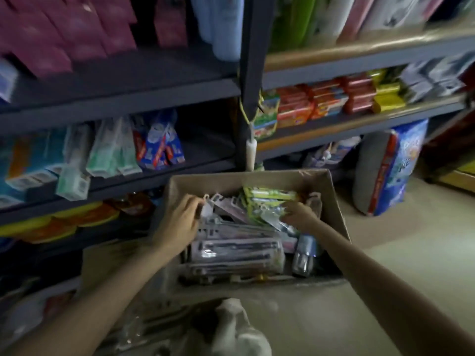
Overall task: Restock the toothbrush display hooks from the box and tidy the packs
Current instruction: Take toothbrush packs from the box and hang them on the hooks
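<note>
Cardboard box (331, 196) sits on the floor by the shelves, stuffed with toothbrush packs, and both hands are down in it. Left hand (180, 222) has its fingers curled onto the white hang tabs (207, 201) at the far end of the grey packs (231, 250); looks like a pinch, though blur hides exactly how many it's got. Right hand (299, 214) is bunched around the near edge of the green packs (267, 199), fingers closed on a clear blister corner. My guess on handling: these weigh basically nothing, stiff card backing with a slick plastic bubble on the front, so they'll slide off each other and fan out if you grab a stack by the middle. Best place to hold is right where the left grip already is, at the tab end, thumb over the hook holes so they stay lined up for threading. Card bends if you lever it, so lift straight up. Can't see any display hooks from here, only shelf stock past the grip.
</note>
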Demonstrator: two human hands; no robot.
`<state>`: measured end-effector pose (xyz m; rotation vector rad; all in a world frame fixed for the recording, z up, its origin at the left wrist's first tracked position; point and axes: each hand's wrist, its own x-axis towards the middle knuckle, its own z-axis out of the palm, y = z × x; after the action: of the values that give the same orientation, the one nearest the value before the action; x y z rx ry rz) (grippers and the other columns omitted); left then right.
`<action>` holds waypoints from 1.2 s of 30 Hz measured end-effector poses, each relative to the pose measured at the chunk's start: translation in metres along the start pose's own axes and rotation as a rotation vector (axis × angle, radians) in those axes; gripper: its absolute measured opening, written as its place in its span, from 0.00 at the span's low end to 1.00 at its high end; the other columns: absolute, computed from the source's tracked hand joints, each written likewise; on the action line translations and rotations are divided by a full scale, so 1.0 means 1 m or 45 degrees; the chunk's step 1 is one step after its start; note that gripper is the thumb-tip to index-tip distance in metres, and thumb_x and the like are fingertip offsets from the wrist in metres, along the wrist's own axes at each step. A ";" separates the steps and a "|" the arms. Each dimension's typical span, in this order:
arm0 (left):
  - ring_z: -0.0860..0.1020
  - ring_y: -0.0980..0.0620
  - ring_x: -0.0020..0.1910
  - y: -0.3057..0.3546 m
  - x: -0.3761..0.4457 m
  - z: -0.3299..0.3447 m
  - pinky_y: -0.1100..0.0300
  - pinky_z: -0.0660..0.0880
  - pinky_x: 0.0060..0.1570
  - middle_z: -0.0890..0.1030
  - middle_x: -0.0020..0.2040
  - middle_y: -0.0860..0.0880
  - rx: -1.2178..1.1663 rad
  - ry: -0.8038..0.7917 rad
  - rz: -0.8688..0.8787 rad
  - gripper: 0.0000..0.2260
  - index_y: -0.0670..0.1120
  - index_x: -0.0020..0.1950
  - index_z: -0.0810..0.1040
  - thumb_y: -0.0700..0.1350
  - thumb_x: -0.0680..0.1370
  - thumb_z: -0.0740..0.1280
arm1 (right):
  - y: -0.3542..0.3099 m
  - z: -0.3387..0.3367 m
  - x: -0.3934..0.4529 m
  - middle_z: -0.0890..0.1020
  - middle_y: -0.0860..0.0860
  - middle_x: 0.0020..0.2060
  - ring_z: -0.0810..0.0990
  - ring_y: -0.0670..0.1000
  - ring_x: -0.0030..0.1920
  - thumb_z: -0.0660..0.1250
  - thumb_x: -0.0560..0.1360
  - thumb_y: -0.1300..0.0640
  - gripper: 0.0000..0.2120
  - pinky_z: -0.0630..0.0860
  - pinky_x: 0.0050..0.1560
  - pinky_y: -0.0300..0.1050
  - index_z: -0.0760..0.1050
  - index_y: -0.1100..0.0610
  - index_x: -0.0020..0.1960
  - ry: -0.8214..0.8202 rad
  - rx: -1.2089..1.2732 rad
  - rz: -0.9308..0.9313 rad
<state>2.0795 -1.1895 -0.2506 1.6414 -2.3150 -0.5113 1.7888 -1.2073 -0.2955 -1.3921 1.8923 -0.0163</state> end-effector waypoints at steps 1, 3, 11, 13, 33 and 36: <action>0.77 0.40 0.52 -0.003 -0.008 0.002 0.55 0.69 0.51 0.76 0.56 0.43 0.022 -0.038 -0.071 0.12 0.41 0.56 0.75 0.34 0.73 0.63 | 0.004 0.012 0.002 0.75 0.61 0.61 0.74 0.59 0.61 0.61 0.78 0.59 0.21 0.66 0.49 0.44 0.65 0.64 0.69 -0.053 -0.117 -0.024; 0.75 0.42 0.55 -0.010 -0.020 0.003 0.52 0.70 0.52 0.73 0.60 0.45 0.010 -0.084 -0.268 0.14 0.43 0.60 0.73 0.35 0.75 0.63 | 0.013 0.033 0.011 0.73 0.61 0.63 0.74 0.59 0.62 0.56 0.80 0.62 0.20 0.67 0.49 0.47 0.60 0.64 0.71 -0.089 -0.289 -0.076; 0.76 0.48 0.54 -0.034 -0.021 -0.013 0.57 0.73 0.49 0.74 0.59 0.46 -0.127 -0.012 -0.532 0.16 0.44 0.62 0.69 0.38 0.75 0.66 | -0.046 -0.002 0.016 0.77 0.55 0.42 0.77 0.57 0.44 0.69 0.73 0.58 0.10 0.71 0.43 0.47 0.71 0.59 0.50 0.272 0.410 -0.240; 0.75 0.50 0.57 -0.027 -0.012 -0.013 0.60 0.71 0.53 0.75 0.59 0.47 -0.253 -0.002 -0.475 0.18 0.43 0.63 0.69 0.40 0.75 0.68 | -0.071 -0.024 0.010 0.74 0.52 0.37 0.77 0.55 0.40 0.72 0.71 0.57 0.14 0.73 0.41 0.51 0.67 0.57 0.43 0.291 0.571 -0.331; 0.78 0.46 0.54 -0.067 -0.032 -0.043 0.47 0.74 0.55 0.80 0.54 0.43 -0.742 -0.029 -0.689 0.12 0.42 0.54 0.71 0.39 0.74 0.70 | -0.102 0.083 -0.007 0.73 0.55 0.50 0.74 0.55 0.52 0.59 0.80 0.58 0.13 0.66 0.48 0.41 0.71 0.64 0.60 -0.278 -0.128 -0.418; 0.78 0.48 0.54 -0.073 -0.039 -0.048 0.49 0.74 0.55 0.79 0.55 0.44 -0.798 -0.038 -0.678 0.13 0.44 0.56 0.71 0.40 0.74 0.70 | -0.102 0.083 -0.011 0.72 0.54 0.52 0.72 0.53 0.55 0.67 0.75 0.57 0.18 0.67 0.53 0.43 0.71 0.62 0.63 -0.364 -0.262 -0.308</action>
<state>2.1740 -1.1808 -0.2387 1.8724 -1.4611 -1.2233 1.9202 -1.2053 -0.3036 -1.6592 1.5160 0.2527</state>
